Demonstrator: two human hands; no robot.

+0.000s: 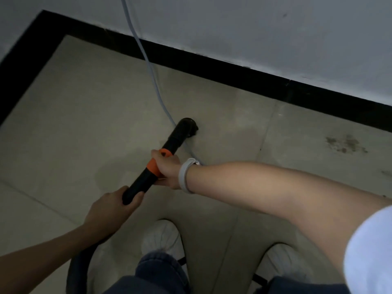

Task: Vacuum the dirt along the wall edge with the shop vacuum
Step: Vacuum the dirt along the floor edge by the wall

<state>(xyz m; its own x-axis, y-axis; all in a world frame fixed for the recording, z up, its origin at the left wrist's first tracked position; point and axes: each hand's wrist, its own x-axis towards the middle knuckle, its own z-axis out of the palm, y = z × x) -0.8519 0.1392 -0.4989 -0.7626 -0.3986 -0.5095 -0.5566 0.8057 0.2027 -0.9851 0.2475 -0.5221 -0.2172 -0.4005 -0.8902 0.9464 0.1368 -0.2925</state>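
The fingers of the right hand [168,169] are curled round the orange collar [156,164] of the black vacuum wand [161,157], gripping it from the right side, with the thumb lying on top near the collar's upper edge. The fingers of the left hand [113,205] are wrapped round the wand's lower black end, where it joins the dark hose [81,264] that loops down and away past the left forearm. The wand slants up and to the right from the hands, and its black nozzle [187,127] sits down at the floor [84,107], out in the open tile and well apart from the wall edge. A pale grey cable [148,62] hangs down the wall [254,28], crosses the black baseboard [212,66], runs over the floor just beside the nozzle and passes behind the right wrist. The floor is beige tile with thin grout lines, and a patch of brownish dirt [345,144] lies to the right, near the baseboard and well apart from the nozzle. The baseboard turns a corner at the upper left, framing the tile on 2 sides under grey-white walls. The right arm reaches in from the right edge nearly straight, bare to a light sleeve [373,251], with a white wristband [185,176] on the wrist. The left forearm comes up from the lower left, wrist bent toward the wand. Below, 2 white shoes [162,238] and dark trouser legs [157,270] stand on the tile.
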